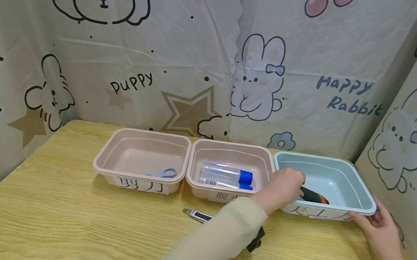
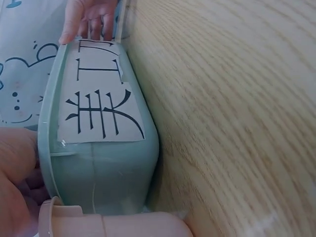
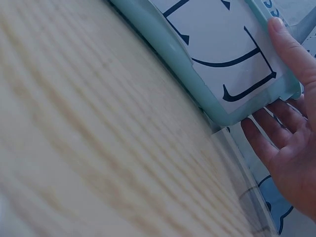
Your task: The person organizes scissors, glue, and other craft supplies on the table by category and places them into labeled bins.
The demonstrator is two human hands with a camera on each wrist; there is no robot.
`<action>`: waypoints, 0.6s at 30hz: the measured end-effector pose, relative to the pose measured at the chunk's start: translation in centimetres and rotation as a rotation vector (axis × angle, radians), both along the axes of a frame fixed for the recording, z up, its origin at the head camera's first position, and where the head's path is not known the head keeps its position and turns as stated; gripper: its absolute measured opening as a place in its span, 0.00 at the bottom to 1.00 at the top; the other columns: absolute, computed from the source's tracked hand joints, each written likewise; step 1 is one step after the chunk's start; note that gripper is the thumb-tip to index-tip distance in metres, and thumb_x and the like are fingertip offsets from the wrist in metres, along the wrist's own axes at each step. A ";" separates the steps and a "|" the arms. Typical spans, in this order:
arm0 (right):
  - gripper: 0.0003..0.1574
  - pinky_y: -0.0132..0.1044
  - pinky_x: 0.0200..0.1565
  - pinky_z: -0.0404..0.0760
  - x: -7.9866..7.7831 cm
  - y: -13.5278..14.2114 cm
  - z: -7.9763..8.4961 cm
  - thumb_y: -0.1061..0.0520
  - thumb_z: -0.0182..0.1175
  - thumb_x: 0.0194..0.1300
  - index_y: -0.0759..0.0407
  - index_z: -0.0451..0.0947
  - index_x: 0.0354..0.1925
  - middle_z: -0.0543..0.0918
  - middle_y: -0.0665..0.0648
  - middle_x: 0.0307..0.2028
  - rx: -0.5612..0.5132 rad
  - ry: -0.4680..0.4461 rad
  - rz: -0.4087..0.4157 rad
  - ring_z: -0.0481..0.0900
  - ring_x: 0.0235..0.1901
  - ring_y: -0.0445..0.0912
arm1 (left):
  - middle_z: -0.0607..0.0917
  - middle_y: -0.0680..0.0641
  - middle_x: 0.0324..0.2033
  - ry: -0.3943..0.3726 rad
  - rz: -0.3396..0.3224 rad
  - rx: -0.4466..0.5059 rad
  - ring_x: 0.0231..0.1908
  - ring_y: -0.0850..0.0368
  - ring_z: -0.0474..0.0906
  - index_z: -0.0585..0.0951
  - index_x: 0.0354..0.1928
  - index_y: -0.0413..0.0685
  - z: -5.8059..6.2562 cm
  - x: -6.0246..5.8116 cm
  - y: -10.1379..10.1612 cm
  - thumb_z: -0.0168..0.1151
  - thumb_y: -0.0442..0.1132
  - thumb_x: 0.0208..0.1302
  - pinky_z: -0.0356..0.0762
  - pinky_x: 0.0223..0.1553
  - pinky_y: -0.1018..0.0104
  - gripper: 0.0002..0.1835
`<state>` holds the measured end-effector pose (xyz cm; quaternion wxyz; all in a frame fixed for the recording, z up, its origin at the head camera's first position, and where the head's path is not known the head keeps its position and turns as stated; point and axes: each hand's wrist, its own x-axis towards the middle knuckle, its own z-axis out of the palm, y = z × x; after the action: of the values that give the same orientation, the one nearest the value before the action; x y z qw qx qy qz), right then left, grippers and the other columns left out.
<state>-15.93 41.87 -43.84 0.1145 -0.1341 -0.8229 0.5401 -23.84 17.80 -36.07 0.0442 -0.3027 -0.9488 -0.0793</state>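
Observation:
My left hand (image 1: 285, 186) reaches over the left end of a light blue plastic bin (image 1: 363, 202), its fingers curled. Right by those fingers, inside the bin, lies a black tool handle with a red band (image 1: 313, 195). I cannot tell whether the left hand grips the handle or the bin's end. At the bin's front right corner, my right hand (image 1: 383, 232) holds it, the thumb on the front rim and the fingers around the end wall, as the right wrist view shows. A white paper label (image 2: 101, 91) with black characters covers the bin's front.
Two pink bins stand to the left: the middle bin (image 1: 194, 182) holds clear tubes with blue caps (image 1: 246, 177), the far left bin (image 1: 100, 163) blue-handled scissors (image 1: 167, 172). A utility knife (image 1: 197, 215) lies on the wooden table (image 1: 96, 230), partly behind the left sleeve. Printed cloth hangs behind.

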 end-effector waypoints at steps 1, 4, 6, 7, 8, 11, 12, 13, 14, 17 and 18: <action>0.52 0.12 0.46 0.66 0.0 -0.1 0.0 0.51 0.60 0.59 0.40 0.40 0.70 0.47 0.46 0.70 0.011 -0.001 0.000 0.55 0.63 0.32 | 0.82 0.63 0.32 0.015 -0.006 -0.012 0.33 0.69 0.77 0.80 0.37 0.62 0.0 0.0 0.0 0.63 0.53 0.54 0.73 0.30 0.75 0.10; 0.51 0.12 0.47 0.65 0.0 -0.2 0.2 0.51 0.60 0.59 0.40 0.39 0.70 0.47 0.46 0.70 0.025 -0.006 -0.003 0.55 0.64 0.33 | 0.82 0.63 0.30 0.084 -0.030 -0.041 0.31 0.68 0.77 0.80 0.36 0.63 0.0 0.0 0.0 0.63 0.54 0.54 0.73 0.28 0.74 0.09; 0.52 0.15 0.51 0.64 0.0 -0.4 0.3 0.49 0.59 0.59 0.40 0.38 0.70 0.46 0.47 0.70 0.057 -0.026 -0.010 0.54 0.65 0.35 | 0.82 0.64 0.31 0.124 -0.037 -0.050 0.31 0.68 0.77 0.80 0.37 0.64 0.1 0.1 -0.1 0.62 0.54 0.55 0.73 0.28 0.74 0.10; 0.52 0.16 0.52 0.64 0.0 -0.4 0.4 0.48 0.59 0.60 0.40 0.37 0.70 0.46 0.47 0.70 0.069 -0.034 -0.012 0.53 0.66 0.36 | 0.82 0.65 0.32 0.130 -0.035 -0.048 0.32 0.68 0.77 0.80 0.38 0.65 0.2 0.2 -0.2 0.61 0.54 0.55 0.73 0.29 0.74 0.10; 0.52 0.18 0.53 0.63 0.0 -0.5 0.4 0.47 0.58 0.60 0.40 0.37 0.70 0.45 0.48 0.70 0.079 -0.044 -0.015 0.53 0.66 0.38 | 0.82 0.65 0.33 0.133 -0.032 -0.046 0.33 0.68 0.78 0.80 0.39 0.65 0.4 0.3 -0.4 0.61 0.55 0.55 0.72 0.30 0.74 0.11; 0.52 0.19 0.53 0.64 0.0 -0.5 0.5 0.46 0.58 0.59 0.39 0.37 0.70 0.46 0.50 0.70 0.096 -0.052 -0.017 0.53 0.66 0.39 | 0.82 0.66 0.37 0.124 -0.041 -0.034 0.36 0.69 0.77 0.81 0.43 0.67 1.0 0.7 -1.0 0.60 0.55 0.56 0.73 0.33 0.75 0.12; 0.52 0.18 0.53 0.64 0.0 -0.5 0.5 0.46 0.58 0.59 0.39 0.37 0.70 0.46 0.50 0.70 0.098 -0.049 -0.016 0.54 0.66 0.38 | 0.81 0.66 0.38 0.121 -0.049 -0.025 0.37 0.69 0.77 0.81 0.43 0.67 1.2 0.9 -1.2 0.60 0.55 0.56 0.72 0.34 0.75 0.13; 0.52 0.17 0.52 0.64 0.0 -0.4 0.5 0.47 0.59 0.59 0.39 0.37 0.70 0.46 0.49 0.70 0.099 -0.048 -0.015 0.54 0.65 0.36 | 0.81 0.65 0.38 0.120 -0.059 -0.019 0.37 0.69 0.77 0.81 0.44 0.67 1.4 1.0 -1.5 0.60 0.55 0.56 0.72 0.34 0.75 0.13; 0.52 0.16 0.52 0.65 0.0 -0.4 0.5 0.47 0.59 0.60 0.40 0.37 0.70 0.47 0.49 0.70 0.099 -0.044 -0.011 0.55 0.65 0.35 | 0.81 0.65 0.38 0.123 -0.070 -0.015 0.38 0.69 0.77 0.81 0.44 0.67 1.5 1.2 -1.7 0.60 0.55 0.57 0.72 0.34 0.75 0.13; 0.52 0.16 0.51 0.64 0.1 -0.2 0.4 0.47 0.58 0.60 0.40 0.37 0.70 0.47 0.49 0.70 0.098 -0.044 -0.007 0.55 0.64 0.34 | 0.81 0.64 0.38 0.139 -0.110 -0.002 0.36 0.69 0.77 0.81 0.43 0.66 1.6 1.8 -2.5 0.60 0.55 0.57 0.72 0.32 0.77 0.13; 0.52 0.16 0.52 0.64 0.1 -0.2 0.3 0.47 0.59 0.60 0.39 0.37 0.70 0.47 0.48 0.70 0.095 -0.049 -0.009 0.55 0.64 0.33 | 0.81 0.64 0.37 0.142 -0.123 0.003 0.35 0.70 0.77 0.81 0.43 0.66 1.6 2.0 -2.7 0.60 0.55 0.57 0.71 0.30 0.78 0.13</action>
<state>-15.80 41.71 -43.51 0.1032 -0.1454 -0.8494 0.4967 -21.89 15.07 -34.48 0.1068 -0.3654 -0.9227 -0.0617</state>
